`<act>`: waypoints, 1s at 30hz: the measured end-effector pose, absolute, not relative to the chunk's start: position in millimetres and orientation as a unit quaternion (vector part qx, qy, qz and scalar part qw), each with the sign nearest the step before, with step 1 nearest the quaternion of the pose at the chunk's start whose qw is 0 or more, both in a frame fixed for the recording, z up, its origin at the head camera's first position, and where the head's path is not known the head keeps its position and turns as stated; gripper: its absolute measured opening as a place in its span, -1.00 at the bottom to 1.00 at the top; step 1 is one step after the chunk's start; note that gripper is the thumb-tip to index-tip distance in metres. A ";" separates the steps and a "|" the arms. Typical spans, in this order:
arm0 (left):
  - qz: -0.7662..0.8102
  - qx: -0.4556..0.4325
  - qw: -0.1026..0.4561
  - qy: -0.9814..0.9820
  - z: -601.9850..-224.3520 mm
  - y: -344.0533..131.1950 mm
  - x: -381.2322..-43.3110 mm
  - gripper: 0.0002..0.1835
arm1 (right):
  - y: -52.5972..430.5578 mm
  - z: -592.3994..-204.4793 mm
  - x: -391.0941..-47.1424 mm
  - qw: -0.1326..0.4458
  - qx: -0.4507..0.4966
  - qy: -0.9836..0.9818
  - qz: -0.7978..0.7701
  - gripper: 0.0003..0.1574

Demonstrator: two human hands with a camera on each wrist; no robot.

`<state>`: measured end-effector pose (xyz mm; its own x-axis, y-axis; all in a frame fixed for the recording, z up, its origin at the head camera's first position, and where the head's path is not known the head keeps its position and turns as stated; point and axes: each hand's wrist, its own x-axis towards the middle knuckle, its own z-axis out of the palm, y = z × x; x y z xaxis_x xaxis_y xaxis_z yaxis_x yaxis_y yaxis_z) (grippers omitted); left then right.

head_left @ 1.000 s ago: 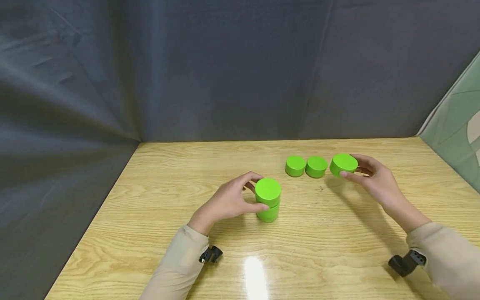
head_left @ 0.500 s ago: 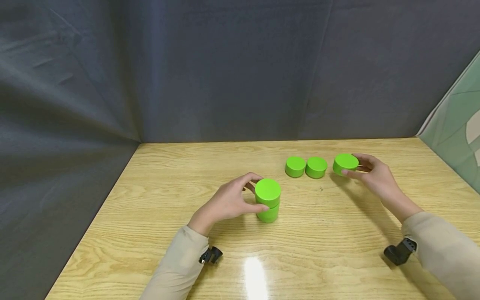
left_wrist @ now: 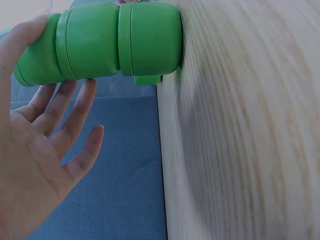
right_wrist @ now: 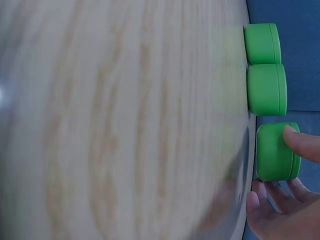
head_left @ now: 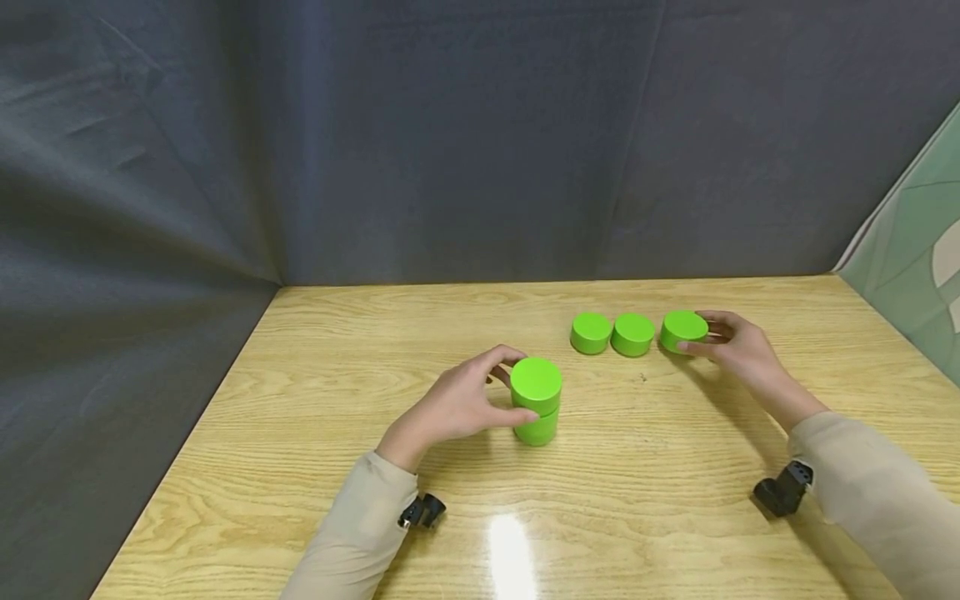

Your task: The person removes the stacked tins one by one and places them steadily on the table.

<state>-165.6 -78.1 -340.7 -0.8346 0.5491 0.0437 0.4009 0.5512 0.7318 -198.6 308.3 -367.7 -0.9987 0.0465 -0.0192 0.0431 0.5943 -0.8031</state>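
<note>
Closest to me, two beige sleeves (head_left: 352,525) are reaching in over the near side of the wooden worktop (head_left: 300,433), a small black camera (head_left: 422,511) sitting at the left wrist and a second black camera (head_left: 783,489) hanging from the right. A white glare (head_left: 512,558) is shining off the wood between them.

Further in, around the middle of the worktop, the left hand (head_left: 465,400) is pinching the top of a green stack (head_left: 536,400), its thumb lying along the near side and its fingers reaching round behind; in the left wrist view the little finger is sticking out free. Three round, lidded tins are making up the stack, which is standing upright with its base on the wood.

Beyond that, towards the far right corner, the right hand (head_left: 738,346) is pinching a single green tin (head_left: 684,327) between thumb and fingers, level or nearly so; I can't tell whether its base is touching the worktop. Left of it, across a narrow gap, a second tin (head_left: 632,335) is resting flat near the far edge, and a third tin (head_left: 590,333) is sitting just beside that one.

Behind the far edge a dark grey cloth (head_left: 450,150) is hanging, with a pale green panel (head_left: 922,233) slanting along the right edge.
</note>
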 end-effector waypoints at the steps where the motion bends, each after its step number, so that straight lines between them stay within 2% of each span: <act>1: 0.388 0.272 0.096 0.875 -340.8 -78.0 -165.6 -0.30 | 308.4 -368.1 -199.1 -0.003 -0.026 -0.893 0.449 -0.04; 14: 0.379 0.273 0.099 0.879 -340.4 -76.5 -166.2 -0.28 | 310.9 -371.1 -203.2 -0.035 -0.025 -0.894 0.445 0.05; 23: 0.368 0.273 0.097 0.884 -340.7 -75.4 -166.9 -0.27 | 310.7 -372.4 -203.9 -0.034 -0.017 -0.901 0.432 -0.03; 30: 0.364 0.279 0.092 0.884 -340.1 -75.3 -166.8 -0.27 | 312.7 -371.3 -204.9 -0.041 -0.010 -0.902 0.430 0.00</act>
